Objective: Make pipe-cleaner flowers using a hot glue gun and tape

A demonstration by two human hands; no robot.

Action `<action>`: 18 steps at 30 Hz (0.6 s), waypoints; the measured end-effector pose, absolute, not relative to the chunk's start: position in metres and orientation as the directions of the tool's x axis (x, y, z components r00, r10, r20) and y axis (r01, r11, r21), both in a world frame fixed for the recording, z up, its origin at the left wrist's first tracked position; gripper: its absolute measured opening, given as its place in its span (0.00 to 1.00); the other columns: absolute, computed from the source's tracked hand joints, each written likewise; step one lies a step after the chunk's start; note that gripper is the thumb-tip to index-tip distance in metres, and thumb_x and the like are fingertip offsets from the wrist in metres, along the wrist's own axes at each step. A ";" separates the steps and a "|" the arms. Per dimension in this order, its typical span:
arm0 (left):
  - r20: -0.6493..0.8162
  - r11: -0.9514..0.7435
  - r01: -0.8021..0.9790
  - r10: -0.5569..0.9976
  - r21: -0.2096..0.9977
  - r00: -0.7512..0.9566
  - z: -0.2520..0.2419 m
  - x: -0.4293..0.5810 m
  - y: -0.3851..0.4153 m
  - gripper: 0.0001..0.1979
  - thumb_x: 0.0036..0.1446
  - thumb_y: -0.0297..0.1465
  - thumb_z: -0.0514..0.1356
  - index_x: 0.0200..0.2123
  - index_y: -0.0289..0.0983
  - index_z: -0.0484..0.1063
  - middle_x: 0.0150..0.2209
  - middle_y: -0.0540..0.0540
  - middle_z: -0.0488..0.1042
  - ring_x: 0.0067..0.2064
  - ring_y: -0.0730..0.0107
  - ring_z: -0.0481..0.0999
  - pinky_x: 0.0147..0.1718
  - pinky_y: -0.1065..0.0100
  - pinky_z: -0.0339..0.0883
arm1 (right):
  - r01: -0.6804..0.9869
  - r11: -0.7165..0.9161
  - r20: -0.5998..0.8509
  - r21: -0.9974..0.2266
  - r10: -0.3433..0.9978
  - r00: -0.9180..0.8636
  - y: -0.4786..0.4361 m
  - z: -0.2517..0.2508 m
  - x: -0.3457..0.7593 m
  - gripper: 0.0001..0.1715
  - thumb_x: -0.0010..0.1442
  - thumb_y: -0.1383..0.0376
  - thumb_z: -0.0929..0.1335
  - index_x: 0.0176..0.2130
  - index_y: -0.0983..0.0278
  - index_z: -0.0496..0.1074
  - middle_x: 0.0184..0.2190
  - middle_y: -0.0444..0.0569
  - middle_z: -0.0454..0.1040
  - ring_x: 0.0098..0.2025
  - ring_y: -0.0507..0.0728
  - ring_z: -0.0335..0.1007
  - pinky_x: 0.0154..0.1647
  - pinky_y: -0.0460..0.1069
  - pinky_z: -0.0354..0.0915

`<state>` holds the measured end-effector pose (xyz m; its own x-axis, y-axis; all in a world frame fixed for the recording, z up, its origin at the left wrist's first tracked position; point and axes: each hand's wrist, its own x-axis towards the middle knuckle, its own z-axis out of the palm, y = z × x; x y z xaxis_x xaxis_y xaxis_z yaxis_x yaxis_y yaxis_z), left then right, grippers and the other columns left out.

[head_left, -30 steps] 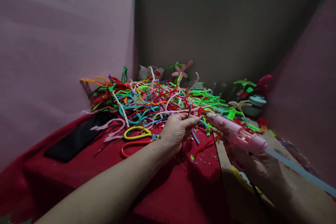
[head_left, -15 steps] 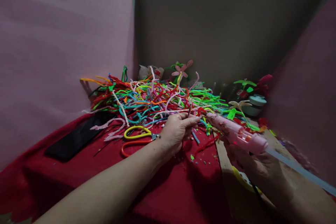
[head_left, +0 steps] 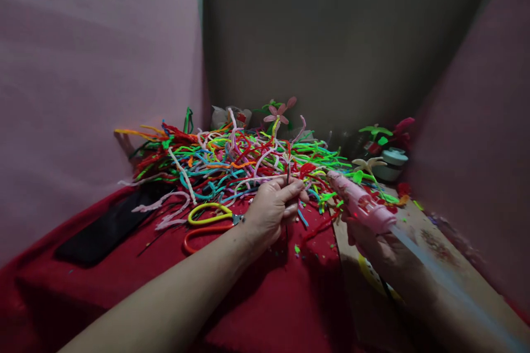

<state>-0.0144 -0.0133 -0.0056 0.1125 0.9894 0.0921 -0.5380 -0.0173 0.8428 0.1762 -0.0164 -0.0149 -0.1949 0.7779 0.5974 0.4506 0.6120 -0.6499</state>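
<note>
My left hand (head_left: 273, 207) is closed, thumb and fingers pinching a thin dark stem (head_left: 289, 171) that stands upright with a pale tuft at its top. A small red fuzzy piece (head_left: 307, 168) shows just beyond the fingertips; whether the fingers hold it too, I cannot tell. In my right hand (head_left: 372, 242) is a pink hot glue gun (head_left: 360, 198), fingers wrapped under it and nozzle pointing up and left toward the red piece, with a gap between. A long translucent glue stick (head_left: 430, 265) runs out of its back. Scissors (head_left: 211, 215) with yellow and red handles lie beside my left wrist.
A tangled heap of colourful pipe cleaners (head_left: 236, 160) spreads behind my hands. A black phone (head_left: 103, 231) lies at left on the red cloth (head_left: 265, 298). A cardboard piece (head_left: 343, 248) is under my right arm. A lidded tub (head_left: 391, 162) and pipe-cleaner flowers (head_left: 276, 113) stand behind.
The glue gun's nozzle has drawn back from the red piece, widening the gap, and more of the red piece shows. The whole view has shifted slightly. Both hands keep their grip.
</note>
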 end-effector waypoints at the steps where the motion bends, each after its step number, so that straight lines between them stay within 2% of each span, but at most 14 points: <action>1: 0.105 -0.012 -0.544 0.984 0.839 0.141 -0.004 -0.014 -0.015 0.08 0.52 0.31 0.60 0.29 0.34 0.63 0.23 0.52 0.69 0.14 0.89 0.50 0.13 0.78 0.38 | 0.467 0.605 0.595 -0.645 0.781 -0.190 -0.016 -0.016 0.175 0.12 0.53 0.57 0.66 0.22 0.59 0.68 0.13 0.43 0.63 0.18 0.54 0.62 0.16 0.47 0.58; 5: 0.086 0.100 -0.564 0.952 0.819 0.294 0.001 -0.010 -0.028 0.08 0.53 0.32 0.60 0.31 0.36 0.63 0.24 0.52 0.69 0.14 0.88 0.50 0.13 0.79 0.40 | 0.576 0.578 0.618 -0.578 0.771 -0.154 -0.010 -0.022 0.173 0.10 0.55 0.60 0.65 0.25 0.61 0.65 0.18 0.42 0.64 0.19 0.51 0.59 0.18 0.46 0.58; 9: 0.048 0.222 -0.557 0.902 0.800 0.428 0.002 -0.003 -0.040 0.10 0.52 0.33 0.62 0.30 0.36 0.63 0.24 0.51 0.70 0.14 0.87 0.52 0.12 0.79 0.42 | 0.670 0.627 0.717 -0.399 0.669 -0.199 0.001 -0.024 0.175 0.09 0.57 0.62 0.63 0.27 0.62 0.63 0.21 0.43 0.64 0.22 0.52 0.59 0.23 0.46 0.59; 12: 0.056 0.238 -0.512 0.868 0.825 0.494 0.000 0.002 -0.045 0.10 0.51 0.33 0.62 0.29 0.35 0.64 0.26 0.46 0.74 0.13 0.87 0.53 0.12 0.78 0.42 | 0.717 0.638 0.775 -0.281 0.592 -0.223 0.008 -0.026 0.176 0.07 0.58 0.64 0.62 0.29 0.63 0.64 0.25 0.46 0.66 0.26 0.53 0.62 0.27 0.47 0.60; 15: 0.071 0.241 -0.478 0.834 0.845 0.548 -0.001 0.006 -0.048 0.11 0.51 0.35 0.62 0.30 0.33 0.65 0.29 0.41 0.76 0.12 0.88 0.52 0.11 0.78 0.41 | 0.776 0.593 0.765 -0.214 0.596 -0.244 0.013 -0.030 0.177 0.01 0.53 0.67 0.64 0.30 0.64 0.64 0.27 0.48 0.66 0.28 0.55 0.62 0.29 0.48 0.61; 18: 0.007 0.271 -0.463 0.857 0.844 0.515 -0.001 0.010 -0.050 0.11 0.48 0.34 0.64 0.29 0.34 0.65 0.23 0.47 0.74 0.12 0.88 0.52 0.11 0.78 0.40 | 0.810 0.560 0.744 -0.172 0.613 -0.266 0.015 -0.033 0.177 0.05 0.50 0.72 0.65 0.30 0.64 0.64 0.27 0.48 0.65 0.28 0.55 0.60 0.28 0.48 0.61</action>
<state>0.0095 -0.0503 -0.0012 0.5145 0.8574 0.0072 -0.4632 0.2709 0.8438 0.1772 0.0148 -0.0332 -0.2659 0.6135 0.7436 0.8102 0.5603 -0.1725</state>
